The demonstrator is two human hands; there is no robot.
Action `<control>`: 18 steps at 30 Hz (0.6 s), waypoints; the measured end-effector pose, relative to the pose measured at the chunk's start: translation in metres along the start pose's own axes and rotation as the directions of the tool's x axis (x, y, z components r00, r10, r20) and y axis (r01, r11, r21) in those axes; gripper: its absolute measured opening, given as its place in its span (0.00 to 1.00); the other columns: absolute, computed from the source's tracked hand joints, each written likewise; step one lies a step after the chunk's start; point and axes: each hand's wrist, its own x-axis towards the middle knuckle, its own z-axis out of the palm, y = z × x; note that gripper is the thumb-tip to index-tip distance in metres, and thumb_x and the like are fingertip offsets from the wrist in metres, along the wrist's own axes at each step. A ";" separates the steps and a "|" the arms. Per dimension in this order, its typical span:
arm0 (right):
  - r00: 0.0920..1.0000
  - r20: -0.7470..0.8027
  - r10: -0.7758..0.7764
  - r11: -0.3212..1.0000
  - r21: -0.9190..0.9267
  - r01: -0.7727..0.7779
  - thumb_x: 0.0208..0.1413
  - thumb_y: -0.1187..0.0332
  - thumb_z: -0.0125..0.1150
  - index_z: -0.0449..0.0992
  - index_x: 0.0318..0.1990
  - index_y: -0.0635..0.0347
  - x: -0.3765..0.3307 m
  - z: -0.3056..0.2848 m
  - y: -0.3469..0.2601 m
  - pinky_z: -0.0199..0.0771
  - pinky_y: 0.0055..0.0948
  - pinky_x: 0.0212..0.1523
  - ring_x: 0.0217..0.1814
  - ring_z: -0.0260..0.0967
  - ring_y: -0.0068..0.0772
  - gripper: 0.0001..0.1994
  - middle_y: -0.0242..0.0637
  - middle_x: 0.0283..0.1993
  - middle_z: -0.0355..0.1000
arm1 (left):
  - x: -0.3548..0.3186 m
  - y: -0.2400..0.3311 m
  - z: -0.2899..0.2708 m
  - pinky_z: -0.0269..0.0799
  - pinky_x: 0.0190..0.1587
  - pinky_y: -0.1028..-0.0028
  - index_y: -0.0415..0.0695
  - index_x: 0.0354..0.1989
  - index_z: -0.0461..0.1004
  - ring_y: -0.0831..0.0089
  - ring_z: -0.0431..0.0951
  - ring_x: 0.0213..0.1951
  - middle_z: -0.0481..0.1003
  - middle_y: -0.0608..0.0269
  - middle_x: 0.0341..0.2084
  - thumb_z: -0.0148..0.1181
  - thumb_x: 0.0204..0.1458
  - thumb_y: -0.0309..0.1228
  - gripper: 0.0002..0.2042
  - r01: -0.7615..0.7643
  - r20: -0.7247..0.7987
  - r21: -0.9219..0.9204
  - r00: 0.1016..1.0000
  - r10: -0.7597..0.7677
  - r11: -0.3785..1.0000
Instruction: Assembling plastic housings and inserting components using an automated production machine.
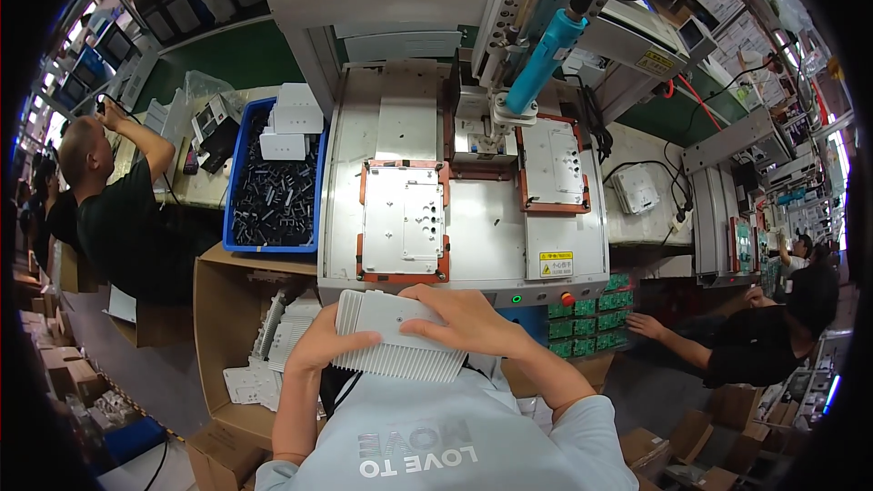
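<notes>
Close to my chest, both hands grip a white finned heat sink, its fins toward me and a flat plate face on the far side. My left hand closes round its left end, the thumb lying across the fins. From the right, my right hand wraps over the top edge, thumb on the flat face. Ahead on the machine bed, a white metal plate sits in an orange-brown fixture. A second white plate lies in another fixture to the right, near a blue electric screwdriver mounted on the machine.
A blue bin of small black parts, with white plates on top, stands left of the machine. Below it, a cardboard box contains more white heat sinks. Green circuit boards lie right of me, beside a red button. Co-workers sit on both sides.
</notes>
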 end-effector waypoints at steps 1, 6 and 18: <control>1.000 0.001 0.002 1.000 0.000 -0.002 0.56 0.51 0.55 0.68 0.52 0.52 0.000 0.001 0.001 0.69 0.33 0.41 0.39 0.74 0.40 0.21 0.40 0.39 0.75 | 0.001 0.000 -0.001 0.69 0.48 0.73 0.35 0.51 0.70 0.73 0.74 0.44 0.75 0.58 0.43 0.70 0.40 0.29 0.27 0.017 0.002 -0.006 1.000 -0.017 1.000; 1.000 -0.015 -0.017 1.000 0.007 0.017 0.56 0.51 0.54 0.68 0.52 0.52 -0.001 0.004 0.003 0.70 0.32 0.38 0.36 0.74 0.39 0.21 0.39 0.37 0.75 | -0.001 -0.004 -0.002 0.69 0.49 0.73 0.35 0.52 0.69 0.73 0.73 0.45 0.74 0.58 0.43 0.70 0.41 0.30 0.28 0.006 0.003 0.010 1.000 -0.006 1.000; 0.972 -0.072 -0.222 0.974 -0.059 0.218 0.54 0.59 0.60 0.71 0.48 0.55 0.003 -0.008 -0.007 0.72 0.33 0.36 0.35 0.73 0.41 0.17 0.37 0.37 0.75 | -0.016 0.018 0.011 0.68 0.47 0.75 0.34 0.54 0.68 0.75 0.73 0.44 0.74 0.57 0.45 0.67 0.41 0.28 0.28 -0.153 -0.014 0.154 0.987 0.157 0.976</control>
